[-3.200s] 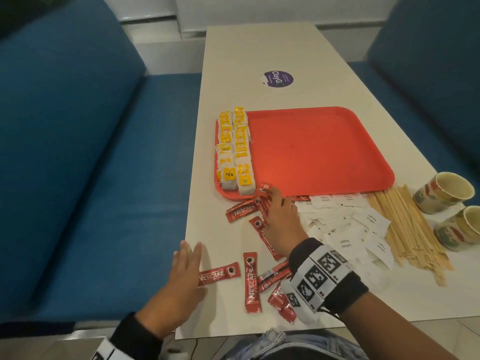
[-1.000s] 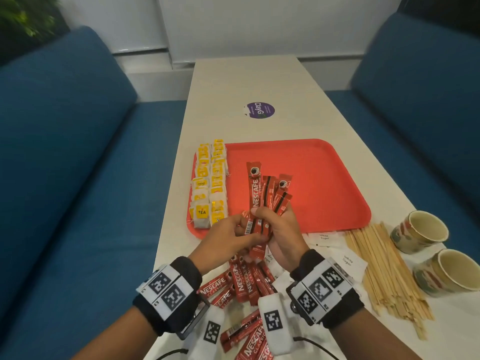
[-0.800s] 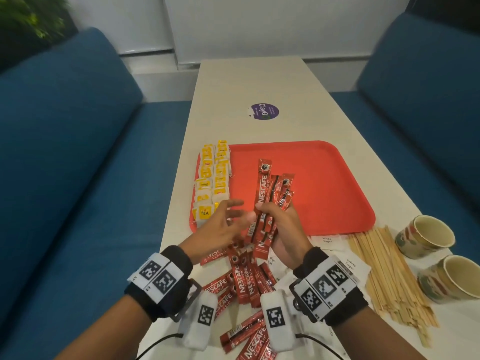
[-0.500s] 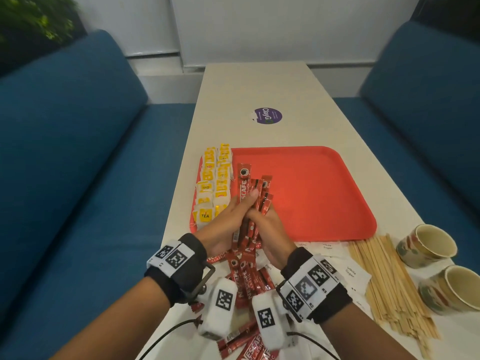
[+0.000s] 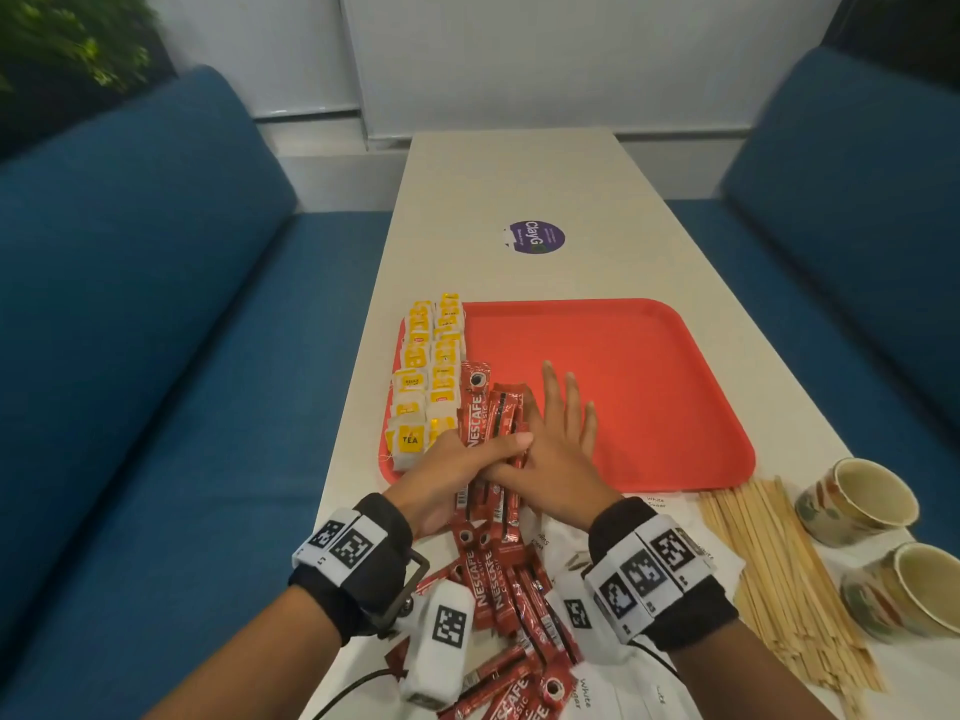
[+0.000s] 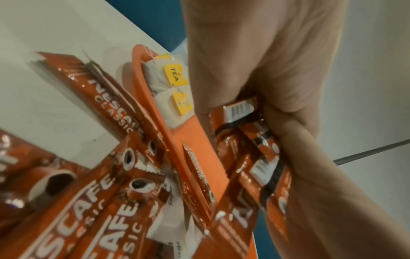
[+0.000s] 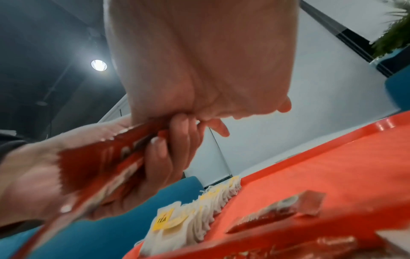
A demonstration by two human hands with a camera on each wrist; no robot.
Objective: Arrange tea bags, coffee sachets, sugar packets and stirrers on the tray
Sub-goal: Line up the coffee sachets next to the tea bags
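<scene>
My left hand (image 5: 483, 452) grips a bundle of red Nescafe coffee sachets (image 5: 480, 407), which lies slanted over the near left part of the red tray (image 5: 649, 366), right beside two rows of yellow-tagged tea bags (image 5: 428, 366). My right hand (image 5: 563, 407) is spread flat with straight fingers, its edge against the right side of the bundle. In the left wrist view, the fingers (image 6: 277, 108) wrap the sachets (image 6: 246, 145). The right wrist view shows one sachet (image 7: 277, 213) lying on the tray (image 7: 321, 166) near the tea bags (image 7: 199, 212).
Several loose coffee sachets (image 5: 501, 589) lie on the table between my wrists. White sugar packets (image 5: 657, 504) sit under my right wrist. Wooden stirrers (image 5: 779, 574) and two cups (image 5: 857, 506) stand at the right. Blue sofas flank the table.
The bundle has come down from upright onto the tray beside the tea bags. My right hand has let go of it and flattened out; the left still grips it.
</scene>
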